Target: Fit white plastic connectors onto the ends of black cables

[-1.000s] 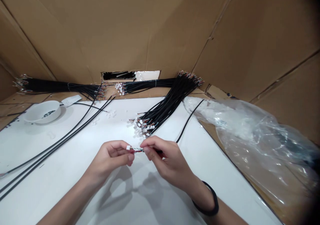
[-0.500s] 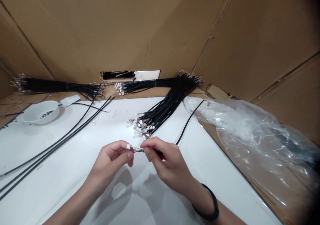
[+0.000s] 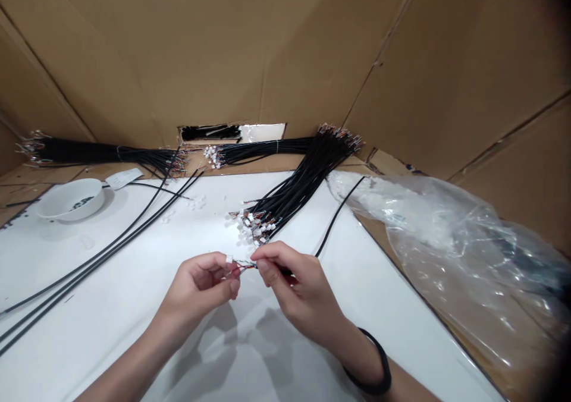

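My right hand [image 3: 297, 283] pinches a black cable near its stripped end, thumb against forefinger. Thin coloured wires [image 3: 243, 264] fan out from that end toward my left hand [image 3: 207, 280]. At the tip of my left forefinger sits a small white connector [image 3: 229, 259], with some of the wires running to it. My left thumb and lower fingers are closed around the loose wire ends, partly hidden. Just beyond both hands lies a bundle of black cables [image 3: 297, 185] with white connectors [image 3: 256, 226] on the near ends.
Loose black cables [image 3: 102, 256] cross the white table [image 3: 147, 283] on the left, near a white bowl [image 3: 71, 203] holding small dark pieces. More cable bundles [image 3: 89, 151] lie along the cardboard wall [image 3: 178, 51]. A clear plastic bag [image 3: 437, 223] covers the right edge.
The wires between my hands have spread apart, and my left thumb has shifted slightly down from the connector. My right hand keeps its pinch on the cable.
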Action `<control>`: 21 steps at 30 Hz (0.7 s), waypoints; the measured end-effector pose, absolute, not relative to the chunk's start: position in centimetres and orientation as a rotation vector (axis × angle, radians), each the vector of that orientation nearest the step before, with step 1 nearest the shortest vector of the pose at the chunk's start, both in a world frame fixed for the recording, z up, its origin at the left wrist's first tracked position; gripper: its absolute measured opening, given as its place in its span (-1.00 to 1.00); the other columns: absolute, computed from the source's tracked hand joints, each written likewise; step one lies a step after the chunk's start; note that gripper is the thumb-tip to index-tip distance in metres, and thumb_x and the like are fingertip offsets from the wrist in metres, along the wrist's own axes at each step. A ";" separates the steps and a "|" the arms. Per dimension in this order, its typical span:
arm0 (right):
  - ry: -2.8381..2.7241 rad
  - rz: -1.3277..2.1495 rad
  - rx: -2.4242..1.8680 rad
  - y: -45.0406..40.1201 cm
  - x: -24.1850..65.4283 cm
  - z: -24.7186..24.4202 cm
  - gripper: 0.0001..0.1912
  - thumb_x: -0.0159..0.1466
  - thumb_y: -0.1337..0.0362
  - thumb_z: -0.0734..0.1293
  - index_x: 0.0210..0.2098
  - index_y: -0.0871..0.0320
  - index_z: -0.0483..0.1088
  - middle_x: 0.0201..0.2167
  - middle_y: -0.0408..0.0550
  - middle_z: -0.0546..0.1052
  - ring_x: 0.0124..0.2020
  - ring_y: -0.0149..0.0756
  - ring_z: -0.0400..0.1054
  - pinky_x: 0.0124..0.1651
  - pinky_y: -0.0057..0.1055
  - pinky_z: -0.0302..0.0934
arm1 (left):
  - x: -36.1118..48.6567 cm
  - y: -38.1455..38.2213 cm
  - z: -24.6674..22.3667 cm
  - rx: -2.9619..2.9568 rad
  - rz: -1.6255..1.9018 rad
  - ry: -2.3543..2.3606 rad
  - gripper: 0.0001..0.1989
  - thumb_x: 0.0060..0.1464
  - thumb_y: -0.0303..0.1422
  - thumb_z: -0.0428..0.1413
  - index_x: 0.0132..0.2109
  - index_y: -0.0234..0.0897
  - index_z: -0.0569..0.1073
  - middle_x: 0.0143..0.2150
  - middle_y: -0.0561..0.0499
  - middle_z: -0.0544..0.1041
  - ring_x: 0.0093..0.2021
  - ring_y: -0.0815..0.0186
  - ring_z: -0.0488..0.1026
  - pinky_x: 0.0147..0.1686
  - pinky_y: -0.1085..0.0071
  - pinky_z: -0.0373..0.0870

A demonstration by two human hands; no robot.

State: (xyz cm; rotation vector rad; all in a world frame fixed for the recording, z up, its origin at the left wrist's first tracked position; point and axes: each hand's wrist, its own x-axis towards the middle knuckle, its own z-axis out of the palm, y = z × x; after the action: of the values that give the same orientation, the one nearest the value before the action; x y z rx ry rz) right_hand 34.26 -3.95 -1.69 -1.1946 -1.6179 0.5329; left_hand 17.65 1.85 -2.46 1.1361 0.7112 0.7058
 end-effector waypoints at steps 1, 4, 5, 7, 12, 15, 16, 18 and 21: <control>-1.618 0.527 -1.194 -3.9 34.2 -1.7 -0.90 0.30 0.40 0.18 -0.26 0.21 0.32 -0.55 -0.19 0.32 -0.58 -0.55 0.14 -0.52 -0.57 0.05 | 17.6 1.9 -2.5 1.136 0.704 0.716 -0.88 -0.10 -0.44 0.25 -0.41 -0.38 0.45 -0.49 0.05 0.39 -0.48 0.47 0.31 -0.45 0.56 0.26; -1.624 0.503 -1.195 -4.0 34.3 -1.7 -0.89 0.30 0.41 0.18 -0.26 0.22 0.33 -0.55 -0.20 0.32 -0.58 -0.56 0.13 -0.52 -0.58 0.04 | 17.4 1.9 -2.7 1.146 0.699 0.721 -0.87 -0.10 -0.43 0.26 -0.39 -0.37 0.46 -0.48 0.04 0.41 -0.47 0.46 0.32 -0.44 0.55 0.26; -1.625 0.492 -1.195 -4.0 34.3 -1.7 -0.89 0.30 0.41 0.18 -0.26 0.22 0.33 -0.54 -0.20 0.33 -0.58 -0.57 0.12 -0.52 -0.58 0.04 | 17.3 1.8 -2.7 1.150 0.697 0.720 -0.86 -0.11 -0.42 0.26 -0.38 -0.36 0.45 -0.47 0.04 0.42 -0.47 0.46 0.32 -0.43 0.54 0.26; -1.622 0.475 -1.196 -4.0 34.4 -1.8 -0.89 0.30 0.41 0.18 -0.26 0.22 0.33 -0.54 -0.20 0.34 -0.59 -0.58 0.11 -0.53 -0.59 0.04 | 17.2 1.8 -2.8 1.141 0.692 0.729 -0.86 -0.09 -0.40 0.25 -0.37 -0.35 0.46 -0.46 0.04 0.43 -0.46 0.45 0.32 -0.41 0.53 0.26; -1.626 0.432 -1.189 -3.9 34.4 -1.7 -0.90 0.29 0.42 0.18 -0.27 0.23 0.33 -0.51 -0.20 0.36 -0.58 -0.59 0.13 -0.51 -0.60 0.06 | 17.2 1.9 -2.6 1.029 0.682 0.715 -0.82 -0.04 -0.29 0.19 -0.41 -0.36 0.50 -0.47 -0.01 0.41 -0.43 0.40 0.32 -0.38 0.50 0.30; -1.635 0.407 -1.186 -3.9 34.3 -1.7 -0.90 0.29 0.43 0.19 -0.26 0.23 0.33 -0.48 -0.19 0.38 -0.56 -0.60 0.14 -0.50 -0.62 0.07 | 17.3 2.0 -2.4 1.005 0.652 0.719 -0.80 -0.04 -0.29 0.20 -0.44 -0.37 0.49 -0.48 -0.01 0.39 -0.43 0.40 0.31 -0.40 0.51 0.30; -1.637 0.398 -1.181 -3.9 34.3 -1.7 -0.90 0.29 0.44 0.19 -0.26 0.23 0.33 -0.47 -0.19 0.39 -0.55 -0.60 0.15 -0.50 -0.62 0.07 | 17.3 1.9 -2.5 1.003 0.638 0.718 -0.80 -0.04 -0.29 0.21 -0.45 -0.37 0.49 -0.47 -0.01 0.39 -0.43 0.40 0.31 -0.41 0.51 0.30; -1.642 0.379 -1.168 -3.9 34.3 -1.8 -0.90 0.28 0.45 0.20 -0.26 0.22 0.33 -0.46 -0.19 0.40 -0.54 -0.60 0.16 -0.49 -0.63 0.07 | 17.2 1.9 -2.6 0.995 0.614 0.713 -0.81 -0.03 -0.30 0.20 -0.45 -0.36 0.48 -0.47 -0.01 0.39 -0.43 0.40 0.31 -0.41 0.51 0.30; -1.649 0.356 -1.154 -3.9 34.3 -1.9 -0.90 0.27 0.46 0.20 -0.25 0.22 0.33 -0.44 -0.20 0.41 -0.54 -0.62 0.16 -0.49 -0.65 0.08 | 17.1 1.8 -2.9 0.989 0.585 0.707 -0.84 0.00 -0.33 0.19 -0.43 -0.35 0.47 -0.48 0.00 0.39 -0.43 0.42 0.30 -0.41 0.53 0.28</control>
State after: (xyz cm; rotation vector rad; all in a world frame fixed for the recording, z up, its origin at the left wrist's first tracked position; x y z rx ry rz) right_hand 34.28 -3.89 -1.90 -1.1541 -1.6487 0.3560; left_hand 17.08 1.84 -2.92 0.9893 0.7067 0.5852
